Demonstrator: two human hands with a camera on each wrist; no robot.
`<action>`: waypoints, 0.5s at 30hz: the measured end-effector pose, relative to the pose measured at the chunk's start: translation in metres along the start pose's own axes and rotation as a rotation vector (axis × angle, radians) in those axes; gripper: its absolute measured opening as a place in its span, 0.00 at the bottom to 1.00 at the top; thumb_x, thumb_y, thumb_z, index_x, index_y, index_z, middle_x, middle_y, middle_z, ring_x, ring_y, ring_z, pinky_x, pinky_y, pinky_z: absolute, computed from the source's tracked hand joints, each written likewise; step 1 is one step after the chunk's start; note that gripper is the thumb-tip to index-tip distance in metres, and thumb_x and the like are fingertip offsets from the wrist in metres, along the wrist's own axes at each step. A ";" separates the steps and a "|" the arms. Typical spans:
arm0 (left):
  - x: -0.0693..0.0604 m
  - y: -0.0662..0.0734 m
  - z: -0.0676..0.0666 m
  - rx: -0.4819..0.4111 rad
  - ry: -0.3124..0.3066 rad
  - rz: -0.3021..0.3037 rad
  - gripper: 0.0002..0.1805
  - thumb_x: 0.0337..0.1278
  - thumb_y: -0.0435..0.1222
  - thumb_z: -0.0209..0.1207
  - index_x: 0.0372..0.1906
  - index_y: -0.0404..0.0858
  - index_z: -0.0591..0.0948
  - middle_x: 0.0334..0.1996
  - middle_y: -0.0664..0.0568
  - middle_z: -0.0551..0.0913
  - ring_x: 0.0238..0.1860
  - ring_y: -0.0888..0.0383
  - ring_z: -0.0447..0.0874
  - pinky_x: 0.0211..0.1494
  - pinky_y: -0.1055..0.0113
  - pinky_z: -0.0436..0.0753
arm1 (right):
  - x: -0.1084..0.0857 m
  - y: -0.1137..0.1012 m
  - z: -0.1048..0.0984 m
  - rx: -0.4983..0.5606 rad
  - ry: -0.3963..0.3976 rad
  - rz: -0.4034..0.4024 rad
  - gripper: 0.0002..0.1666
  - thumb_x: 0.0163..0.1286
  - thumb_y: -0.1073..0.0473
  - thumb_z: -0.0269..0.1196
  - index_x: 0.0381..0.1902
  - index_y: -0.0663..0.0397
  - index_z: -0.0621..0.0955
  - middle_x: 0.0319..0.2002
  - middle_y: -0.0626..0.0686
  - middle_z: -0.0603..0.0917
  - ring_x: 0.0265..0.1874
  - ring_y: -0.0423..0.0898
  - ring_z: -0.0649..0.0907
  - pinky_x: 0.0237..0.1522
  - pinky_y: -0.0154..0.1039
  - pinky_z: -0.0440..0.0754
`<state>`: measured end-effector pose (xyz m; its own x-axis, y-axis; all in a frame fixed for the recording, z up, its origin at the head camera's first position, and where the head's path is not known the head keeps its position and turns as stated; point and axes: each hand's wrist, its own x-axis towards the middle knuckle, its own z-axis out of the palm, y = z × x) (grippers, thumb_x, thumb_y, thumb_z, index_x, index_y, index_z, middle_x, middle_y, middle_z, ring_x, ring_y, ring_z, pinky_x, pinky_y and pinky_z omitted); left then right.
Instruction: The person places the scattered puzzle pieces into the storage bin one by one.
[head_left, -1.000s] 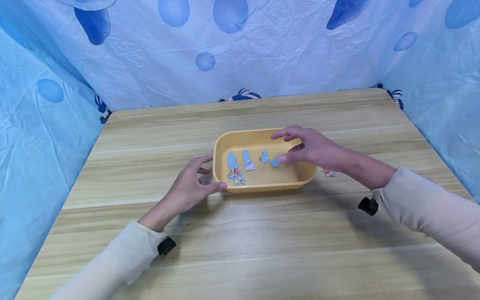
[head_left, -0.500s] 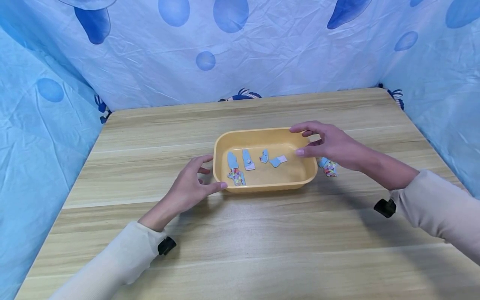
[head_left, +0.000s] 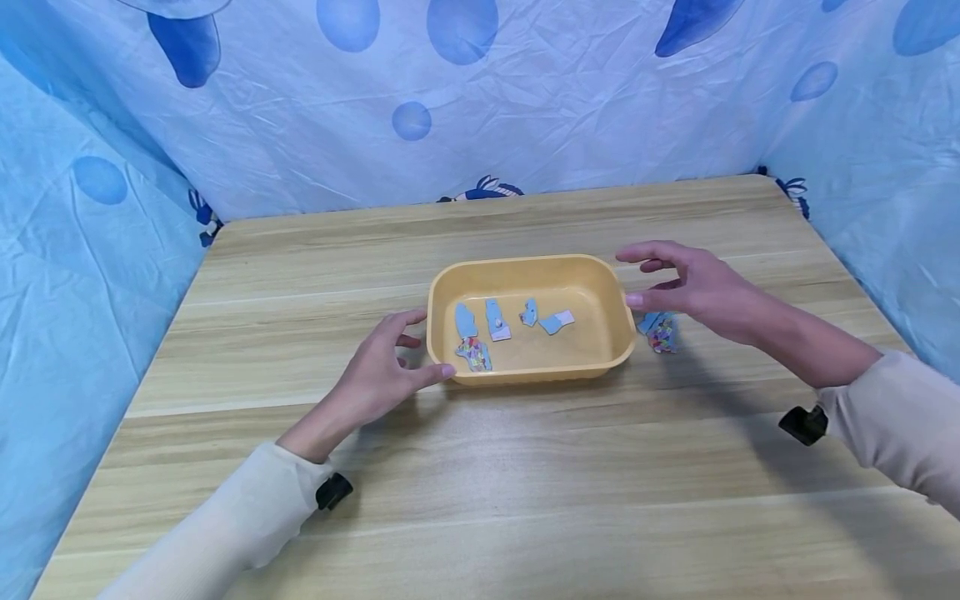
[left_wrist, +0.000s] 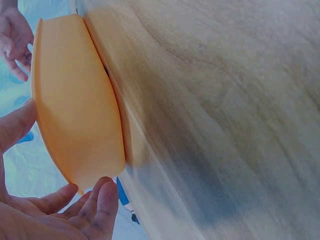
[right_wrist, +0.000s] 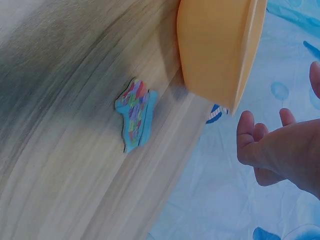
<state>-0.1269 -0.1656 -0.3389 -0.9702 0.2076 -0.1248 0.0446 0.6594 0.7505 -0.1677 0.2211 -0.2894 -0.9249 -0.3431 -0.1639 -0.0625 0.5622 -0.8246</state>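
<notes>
A yellow plastic tray (head_left: 543,377) sits on the table with several flat, jigsaw-like pieces inside, mostly light blue, such as this multicoloured one (head_left: 474,355). My left hand (head_left: 377,371) rests at the tray's left end, thumb touching the front rim and relaxed fingers against the side. Just past the right end, my right hand (head_left: 701,287) hovers with loosely bent fingers and nothing in them. Under it on the table lies a blue and multicoloured piece (right_wrist: 134,115), with another blue piece (right_wrist: 148,117) against it.
Wood-grain table (head_left: 480,483) surrounds the tray. Blue patterned curtain (head_left: 480,108) hangs behind and at both sides. Black devices (head_left: 333,492) are strapped at both sleeve cuffs.
My right hand has drawn away rightward from inside the tray to beyond its right rim, leaving a blue and pale pink piece uncovered in the tray. My left hand stays put.
</notes>
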 end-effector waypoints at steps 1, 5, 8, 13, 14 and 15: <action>0.000 0.000 0.000 0.000 0.000 0.001 0.47 0.43 0.48 0.74 0.70 0.45 0.64 0.66 0.50 0.65 0.58 0.48 0.74 0.52 0.52 0.80 | -0.001 0.001 -0.001 -0.004 0.008 0.005 0.35 0.65 0.51 0.66 0.68 0.45 0.68 0.69 0.50 0.64 0.66 0.56 0.64 0.57 0.57 0.72; 0.000 0.000 0.000 0.000 -0.003 -0.001 0.47 0.43 0.48 0.74 0.70 0.45 0.64 0.66 0.49 0.66 0.58 0.48 0.74 0.52 0.53 0.80 | -0.004 0.009 -0.007 -0.014 0.030 0.034 0.37 0.65 0.51 0.66 0.69 0.45 0.67 0.69 0.52 0.63 0.66 0.58 0.64 0.57 0.57 0.72; 0.000 0.000 0.000 0.003 -0.002 -0.002 0.47 0.43 0.49 0.74 0.70 0.45 0.64 0.66 0.49 0.65 0.58 0.48 0.73 0.53 0.52 0.80 | -0.005 0.015 -0.011 -0.030 0.037 0.056 0.38 0.65 0.50 0.66 0.69 0.46 0.66 0.69 0.53 0.62 0.66 0.57 0.63 0.56 0.56 0.72; 0.000 0.000 0.000 0.004 -0.001 -0.001 0.47 0.43 0.49 0.74 0.70 0.45 0.64 0.66 0.49 0.65 0.58 0.47 0.73 0.53 0.52 0.80 | -0.009 0.025 -0.016 -0.045 0.046 0.088 0.39 0.65 0.50 0.66 0.70 0.48 0.64 0.69 0.55 0.61 0.66 0.57 0.60 0.57 0.56 0.69; 0.000 0.000 0.000 0.004 -0.001 0.000 0.47 0.43 0.48 0.74 0.70 0.45 0.64 0.66 0.49 0.66 0.58 0.47 0.74 0.53 0.52 0.80 | -0.009 0.027 -0.017 -0.047 0.048 0.093 0.39 0.65 0.50 0.66 0.70 0.48 0.64 0.69 0.56 0.61 0.66 0.57 0.60 0.57 0.57 0.69; 0.000 0.000 0.000 0.003 -0.001 0.001 0.47 0.43 0.48 0.74 0.70 0.45 0.64 0.66 0.48 0.66 0.58 0.47 0.74 0.53 0.52 0.80 | -0.010 0.029 -0.018 -0.047 0.049 0.097 0.39 0.65 0.50 0.65 0.71 0.49 0.63 0.69 0.56 0.61 0.67 0.57 0.60 0.57 0.58 0.69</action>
<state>-0.1267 -0.1657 -0.3389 -0.9699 0.2093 -0.1243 0.0468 0.6614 0.7486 -0.1667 0.2540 -0.3020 -0.9446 -0.2491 -0.2137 0.0113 0.6259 -0.7798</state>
